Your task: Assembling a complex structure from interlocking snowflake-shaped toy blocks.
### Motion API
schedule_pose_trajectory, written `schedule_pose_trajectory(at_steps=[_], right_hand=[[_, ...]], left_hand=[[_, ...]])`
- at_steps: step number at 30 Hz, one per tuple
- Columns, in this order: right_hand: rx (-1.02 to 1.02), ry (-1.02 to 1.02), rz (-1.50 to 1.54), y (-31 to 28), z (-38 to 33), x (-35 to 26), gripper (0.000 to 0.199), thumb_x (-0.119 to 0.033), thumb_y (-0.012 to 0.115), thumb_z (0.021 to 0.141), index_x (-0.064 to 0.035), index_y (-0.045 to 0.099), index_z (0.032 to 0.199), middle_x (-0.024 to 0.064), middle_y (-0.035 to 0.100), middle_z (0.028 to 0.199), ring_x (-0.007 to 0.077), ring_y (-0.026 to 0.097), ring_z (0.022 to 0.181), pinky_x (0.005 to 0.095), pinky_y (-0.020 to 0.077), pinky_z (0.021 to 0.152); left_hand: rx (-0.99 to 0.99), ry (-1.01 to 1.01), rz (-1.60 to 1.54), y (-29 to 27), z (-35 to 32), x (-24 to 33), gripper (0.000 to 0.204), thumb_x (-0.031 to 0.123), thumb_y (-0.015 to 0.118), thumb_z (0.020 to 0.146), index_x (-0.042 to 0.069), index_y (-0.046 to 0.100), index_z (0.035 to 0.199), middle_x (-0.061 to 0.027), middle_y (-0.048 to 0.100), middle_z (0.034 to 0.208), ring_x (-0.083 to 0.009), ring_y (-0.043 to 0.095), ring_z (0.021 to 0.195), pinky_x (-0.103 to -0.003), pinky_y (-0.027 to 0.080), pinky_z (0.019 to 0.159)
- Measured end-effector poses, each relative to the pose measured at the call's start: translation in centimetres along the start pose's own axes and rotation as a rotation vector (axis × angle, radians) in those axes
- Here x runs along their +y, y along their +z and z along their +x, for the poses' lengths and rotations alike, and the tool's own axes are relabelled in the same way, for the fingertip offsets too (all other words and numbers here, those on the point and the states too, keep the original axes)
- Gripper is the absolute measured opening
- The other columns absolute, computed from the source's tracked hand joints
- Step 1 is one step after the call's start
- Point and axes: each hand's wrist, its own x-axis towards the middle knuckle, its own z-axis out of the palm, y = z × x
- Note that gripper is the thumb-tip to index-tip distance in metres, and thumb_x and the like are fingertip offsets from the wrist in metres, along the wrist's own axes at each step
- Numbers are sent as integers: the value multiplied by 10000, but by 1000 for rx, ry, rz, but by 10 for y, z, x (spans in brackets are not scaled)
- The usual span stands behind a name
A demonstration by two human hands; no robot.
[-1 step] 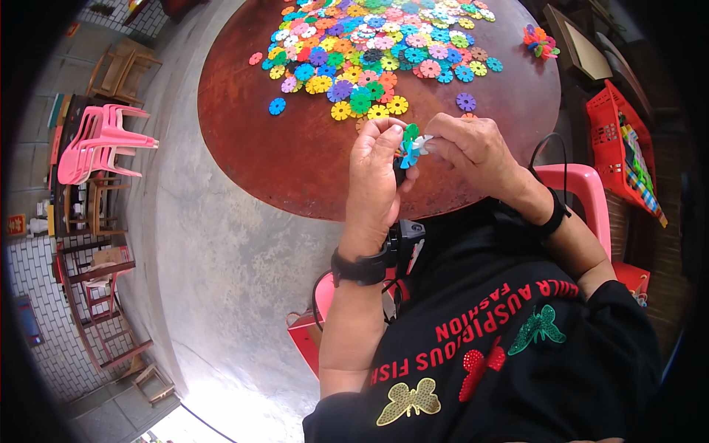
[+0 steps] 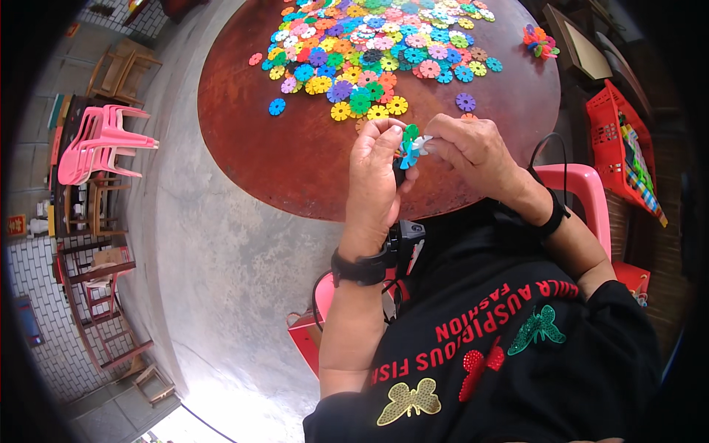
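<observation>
My left hand (image 2: 373, 177) is closed around a small cluster of joined plastic snowflake discs. A green disc (image 2: 410, 134), a blue disc (image 2: 408, 159) and part of a black one (image 2: 399, 176) stick out beside the thumb; the fingers hide the rest. Between the fingertips of my right hand (image 2: 478, 151) is a white disc (image 2: 422, 143), held edge-on against the blue and green ones. Whether it is slotted into them, I cannot tell. Both hands are raised over the near edge of the round reddish-brown table (image 2: 273, 166).
Loose notched discs (image 2: 369, 59) in many colours spread across the table's far part. An assembled multicoloured disc ball (image 2: 540, 42) sits at its right edge. To the right are a red plastic basket (image 2: 609, 140) and a pink chair (image 2: 583, 184); pink stacked stools (image 2: 103, 144) stand at left.
</observation>
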Motion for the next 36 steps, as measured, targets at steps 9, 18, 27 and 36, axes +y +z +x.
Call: schedule_pose_trajectory(at_steps=[9,18,27,36], right_hand=[[28,5,9,4,-3,-2,140,-101,610,829,-16,526,901,156,572,730,338,587,695,392,438,565],[5,20,64,6,-1,0,104,-57,594,819,-6,512,855,170,569,684,353,586,667,407,438,562],[-33,-17,62,1,4,2,103,-75,592,825,-3,526,857,170,586,694,356,595,674,411,450,576],[-171,16,-19,-14,6,10,132,-129,570,843,-24,545,918,163,595,723,341,602,706,409,455,610]], left_hand=[[1,3,-10,2,-2,-2,172,211,506,913,58,520,991,-19,546,757,-98,491,536,-226,349,428],[-18,-24,-4,3,-1,-1,165,204,491,924,56,522,990,-31,554,751,-97,485,540,-224,345,439],[-5,-26,21,3,-2,0,165,210,485,925,66,514,1002,-26,551,765,-96,493,587,-220,369,474],[-8,19,72,0,3,-11,164,235,490,928,85,510,990,-19,551,804,-99,520,635,-237,421,517]])
